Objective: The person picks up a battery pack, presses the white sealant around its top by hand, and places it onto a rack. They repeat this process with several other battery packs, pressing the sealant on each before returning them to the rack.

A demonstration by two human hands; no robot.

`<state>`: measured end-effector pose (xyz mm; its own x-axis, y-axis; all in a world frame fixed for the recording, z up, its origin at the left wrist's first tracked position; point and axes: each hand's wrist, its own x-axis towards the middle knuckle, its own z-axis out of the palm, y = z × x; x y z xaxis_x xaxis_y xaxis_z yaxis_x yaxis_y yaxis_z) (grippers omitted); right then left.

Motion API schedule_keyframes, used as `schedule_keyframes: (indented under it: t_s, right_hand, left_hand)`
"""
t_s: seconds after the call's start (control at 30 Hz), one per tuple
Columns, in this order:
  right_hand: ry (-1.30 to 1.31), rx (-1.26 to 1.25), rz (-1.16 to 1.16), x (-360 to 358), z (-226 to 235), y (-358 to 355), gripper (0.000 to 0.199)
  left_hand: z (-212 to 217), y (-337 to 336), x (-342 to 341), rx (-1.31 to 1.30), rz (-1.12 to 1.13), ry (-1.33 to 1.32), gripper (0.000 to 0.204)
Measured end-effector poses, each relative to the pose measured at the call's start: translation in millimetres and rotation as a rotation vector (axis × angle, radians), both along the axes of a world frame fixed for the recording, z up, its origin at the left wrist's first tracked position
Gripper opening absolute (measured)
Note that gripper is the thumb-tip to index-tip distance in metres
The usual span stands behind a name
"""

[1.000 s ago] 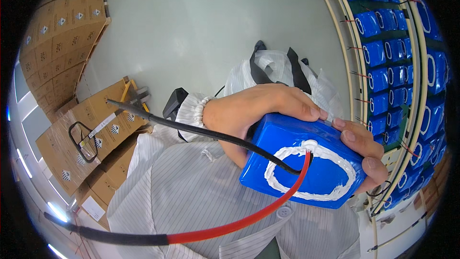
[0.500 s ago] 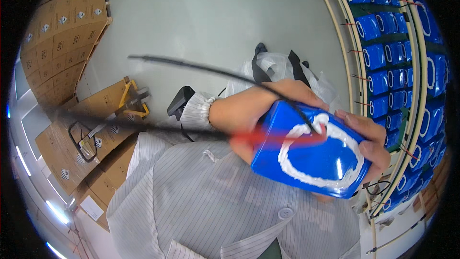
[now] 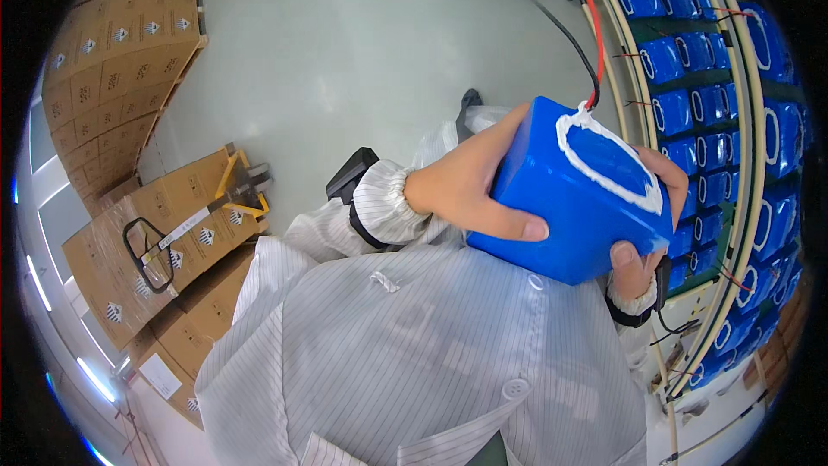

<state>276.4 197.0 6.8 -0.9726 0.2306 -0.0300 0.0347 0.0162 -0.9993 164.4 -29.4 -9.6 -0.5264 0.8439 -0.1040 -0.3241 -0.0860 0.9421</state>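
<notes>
Between my two hands I hold a blue shrink-wrapped battery pack (image 3: 552, 216) in front of my chest. A ring of white sealant (image 3: 608, 164) runs around its upper face. From one end of that ring rise a red wire (image 3: 597, 26) and a black wire (image 3: 561, 26), pointing away from me. My left hand (image 3: 474, 181) grips the pack's left side, with the thumb along the near face. My right hand (image 3: 660, 198) wraps the right side, its thumb at the near lower corner and its fingers over the far edge.
A pipe-framed rack (image 3: 634, 78) to the right carries rows of similar blue packs (image 3: 681, 112). Stacked cartons (image 3: 129, 43) stand on pallets at the far left. Nearer on the left, a yellow pallet jack (image 3: 233, 185) sits by wrapped cartons (image 3: 112, 259).
The pack has been turned and tilted, so its wires now point away from me instead of leftward. My hands have shifted to its two sides, and its near face shows.
</notes>
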Motion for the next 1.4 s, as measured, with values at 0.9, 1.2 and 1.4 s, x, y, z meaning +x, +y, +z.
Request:
schedule_keyframes:
  t_s: [0.9,1.2,1.4]
  right_hand:
    - [-0.379,-0.699,-0.098,-28.9,-114.1,6.5,0.05]
    - [-0.142,0.206,-0.011,34.8,-94.7,10.8,0.052]
    - [-0.199,-0.154,0.009,69.9,-78.8,21.7,0.051]
  left_hand:
    - [-61.4,36.6,-5.1,-0.279,0.387,-0.702,0.088]
    - [-15.7,33.0,-43.1,0.081,0.085,0.887,0.11]
    - [23.6,23.2,1.7,0.261,0.255,0.451,0.109]
